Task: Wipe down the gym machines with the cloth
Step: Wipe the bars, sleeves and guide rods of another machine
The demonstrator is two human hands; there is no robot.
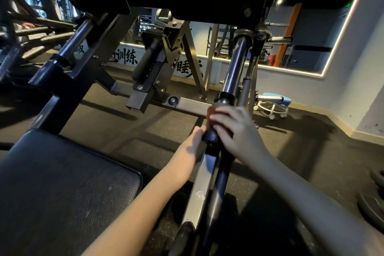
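A leg-press style gym machine fills the view, with a chrome guide rod (234, 68) running down to a dark collar (211, 136) on its right side. My right hand (234, 133) is wrapped over a reddish cloth (212, 112) and presses it around the rod just above the collar. Only a small part of the cloth shows past the fingers. My left hand (195, 138) grips the left side of the same rod at the collar, fingers curled behind it.
The black padded seat (62, 189) lies at lower left. The machine's silver base frame (191, 106) crosses the dark rubber floor. A blue-topped stool on castors (273, 103) stands by the right wall. Weight plates (372, 203) lie at the far right edge.
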